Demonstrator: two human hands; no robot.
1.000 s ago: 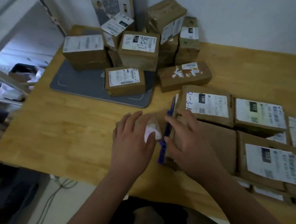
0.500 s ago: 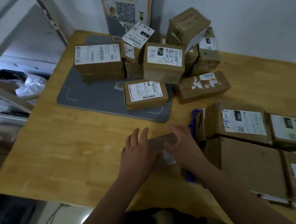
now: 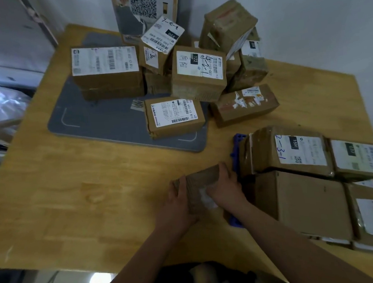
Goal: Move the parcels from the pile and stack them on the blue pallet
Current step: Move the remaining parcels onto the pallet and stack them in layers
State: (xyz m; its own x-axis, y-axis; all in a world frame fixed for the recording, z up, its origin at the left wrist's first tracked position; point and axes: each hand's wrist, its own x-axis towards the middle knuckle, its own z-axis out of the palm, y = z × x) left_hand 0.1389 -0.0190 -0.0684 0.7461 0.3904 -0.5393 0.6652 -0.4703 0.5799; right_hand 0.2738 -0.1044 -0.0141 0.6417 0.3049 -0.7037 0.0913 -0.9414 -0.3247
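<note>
A small brown parcel [image 3: 202, 180] lies low over the wooden table [image 3: 79, 199], just left of the blue pallet [image 3: 235, 153]. My left hand [image 3: 178, 205] grips its left side and my right hand [image 3: 225, 189] grips its right side. Several labelled parcels [image 3: 292, 151] are stacked on the pallet at the right, hiding most of it. The pile of parcels [image 3: 198, 74] stands at the back of the table, partly on a grey mat [image 3: 104, 122].
A wide parcel [image 3: 106, 71] and a flat one [image 3: 174, 116] sit on the grey mat. A torn-label parcel [image 3: 245, 105] lies beside the mat. A poster with a QR code [image 3: 145, 7] leans on the wall. Bags [image 3: 2, 105] lie off the table's left edge.
The view has tilted up and shifted, so the pile and pallet look lower and further right. Both hands have closed around the small parcel's sides, close to the pallet's left edge.
</note>
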